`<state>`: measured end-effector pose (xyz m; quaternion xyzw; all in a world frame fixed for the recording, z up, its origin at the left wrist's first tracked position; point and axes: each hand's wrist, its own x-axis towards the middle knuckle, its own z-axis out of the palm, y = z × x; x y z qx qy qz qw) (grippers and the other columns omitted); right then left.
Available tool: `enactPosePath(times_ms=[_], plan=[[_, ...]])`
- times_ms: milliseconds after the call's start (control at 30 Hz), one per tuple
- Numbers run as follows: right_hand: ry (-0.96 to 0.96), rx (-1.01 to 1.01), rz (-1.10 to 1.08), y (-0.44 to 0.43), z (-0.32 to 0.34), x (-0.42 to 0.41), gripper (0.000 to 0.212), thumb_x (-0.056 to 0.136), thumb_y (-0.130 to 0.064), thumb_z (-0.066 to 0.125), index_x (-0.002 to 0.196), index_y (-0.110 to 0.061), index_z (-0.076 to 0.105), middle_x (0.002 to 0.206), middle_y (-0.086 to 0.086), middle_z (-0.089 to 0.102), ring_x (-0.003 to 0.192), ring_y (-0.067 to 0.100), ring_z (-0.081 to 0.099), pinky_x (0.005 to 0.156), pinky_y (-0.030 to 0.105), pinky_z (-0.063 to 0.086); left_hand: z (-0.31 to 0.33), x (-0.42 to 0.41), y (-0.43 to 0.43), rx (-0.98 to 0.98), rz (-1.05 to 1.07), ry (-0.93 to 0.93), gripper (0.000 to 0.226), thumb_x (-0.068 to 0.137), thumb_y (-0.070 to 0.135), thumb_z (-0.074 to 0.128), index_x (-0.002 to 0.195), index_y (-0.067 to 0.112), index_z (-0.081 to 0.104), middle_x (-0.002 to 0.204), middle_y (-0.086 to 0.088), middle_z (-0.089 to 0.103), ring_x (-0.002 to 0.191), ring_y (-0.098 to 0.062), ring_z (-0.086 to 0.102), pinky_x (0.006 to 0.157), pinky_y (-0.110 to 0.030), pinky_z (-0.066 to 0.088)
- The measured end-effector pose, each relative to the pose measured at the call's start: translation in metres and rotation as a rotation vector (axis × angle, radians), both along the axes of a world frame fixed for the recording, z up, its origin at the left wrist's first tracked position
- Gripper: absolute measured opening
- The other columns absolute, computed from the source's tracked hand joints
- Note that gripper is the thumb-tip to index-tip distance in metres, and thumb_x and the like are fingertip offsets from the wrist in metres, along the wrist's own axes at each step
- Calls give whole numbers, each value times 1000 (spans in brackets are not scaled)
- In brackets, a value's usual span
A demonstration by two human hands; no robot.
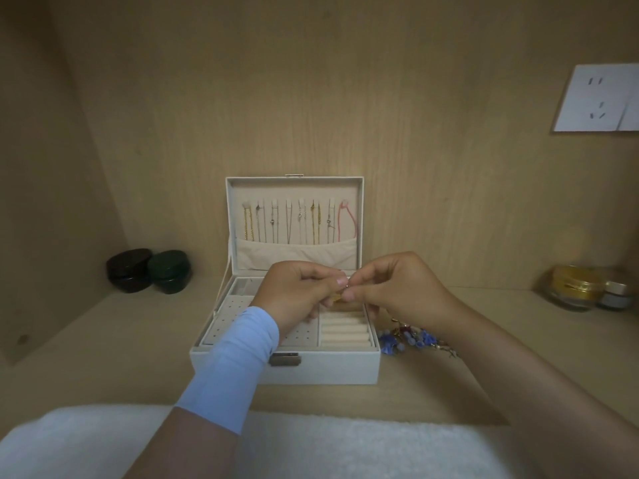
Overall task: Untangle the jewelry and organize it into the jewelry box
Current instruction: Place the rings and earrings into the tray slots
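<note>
A white jewelry box (pixel 345 369) stands open at the centre of the wooden shelf. Several necklaces (pixel 299 221) hang on hooks inside its raised lid. Above the tray, my left hand (pixel 297 295) and my right hand (pixel 397 288) meet fingertip to fingertip. Together they pinch a small gold piece of jewelry (pixel 340 294), mostly hidden by the fingers. A tangled pile of jewelry (pixel 409 340) with blue beads and a red piece lies on the shelf just right of the box. The ring rolls (pixel 344 331) in the tray's right half show bare.
Two dark round jars (pixel 148 270) sit at the back left. A glass dish with a gold tin and small jar (pixel 584 288) stands at the back right. A white wall socket (pixel 601 98) is upper right. A white fluffy cloth (pixel 345 451) covers the near edge.
</note>
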<state>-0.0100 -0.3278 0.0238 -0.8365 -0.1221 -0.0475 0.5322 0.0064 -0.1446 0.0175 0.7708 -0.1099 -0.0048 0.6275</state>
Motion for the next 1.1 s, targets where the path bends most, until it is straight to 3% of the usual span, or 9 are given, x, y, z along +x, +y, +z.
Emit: enactPosePath(times_ms=[67, 167, 267, 400, 500, 567, 733, 967, 1100], plan=[[66, 48, -38, -1, 0, 1, 15, 77, -17, 85, 88, -8, 79, 60, 2, 70, 46, 8, 57, 43, 12, 39, 1, 0, 2, 29, -28, -17, 5, 85, 23, 75, 85, 20, 80, 80, -11, 75, 66, -18, 60, 54, -28, 47], [129, -6, -26, -5, -1, 2, 8, 82, -19, 81, 87, -13, 80, 67, 15, 71, 48, 12, 58, 46, 18, 42, 0, 1, 9, 118, -63, -32, 5, 84, 24, 75, 84, 23, 80, 68, -2, 68, 60, -14, 53, 56, -25, 46], [152, -24, -12, -5, -4, 3, 6, 81, -19, 82, 84, -14, 81, 71, 12, 74, 49, 13, 56, 55, 28, 47, -3, 3, 13, 254, -111, -104, 9, 80, 19, 79, 82, 28, 80, 76, 9, 74, 71, -7, 66, 76, -26, 55], [174, -22, 21, -2, -8, 3, 9, 80, -16, 83, 88, -11, 81, 57, -3, 67, 48, 5, 53, 52, 19, 43, -2, 3, 15, 297, -122, -98, 12, 76, 16, 82, 83, 25, 78, 78, 3, 76, 74, -11, 69, 85, -36, 59], [135, -127, 39, -3, -8, 3, 7, 80, -18, 83, 87, -15, 82, 66, -9, 73, 58, -4, 62, 57, 11, 45, -6, 5, 14, 404, -140, -135, 14, 74, 20, 83, 82, 30, 78, 80, 10, 76, 81, -4, 71, 90, -33, 56], [90, -202, 49, -2, -9, 3, 6, 81, -20, 83, 86, -19, 82, 77, -7, 76, 68, -5, 65, 62, 9, 46, -7, 5, 13, 468, -122, -165, 14, 73, 21, 83, 79, 32, 77, 78, 13, 75, 79, -1, 69, 89, -32, 56], [30, -293, 47, -1, -8, 3, 5, 81, -26, 83, 86, -24, 82, 78, -12, 76, 70, -8, 65, 65, 5, 44, -6, 6, 14, 583, -105, -238, 12, 75, 23, 81, 78, 34, 78, 78, 18, 72, 71, 9, 62, 78, -19, 52], [-19, -505, 24, 2, -9, 4, 2, 82, -31, 80, 82, -30, 81, 78, -18, 75, 80, -3, 67, 83, 27, 57, -2, 4, 15, 680, -150, -219, 15, 81, 24, 77, 81, 40, 78, 76, 27, 69, 69, 16, 57, 72, -10, 43], [-60, -515, 23, 1, -8, 4, 5, 80, -32, 81, 84, -34, 80, 81, -18, 73, 78, -5, 65, 80, 24, 56, -3, 4, 17, 705, -144, -222, 14, 81, 27, 75, 83, 42, 77, 79, 22, 69, 68, 9, 58, 72, -13, 47]])
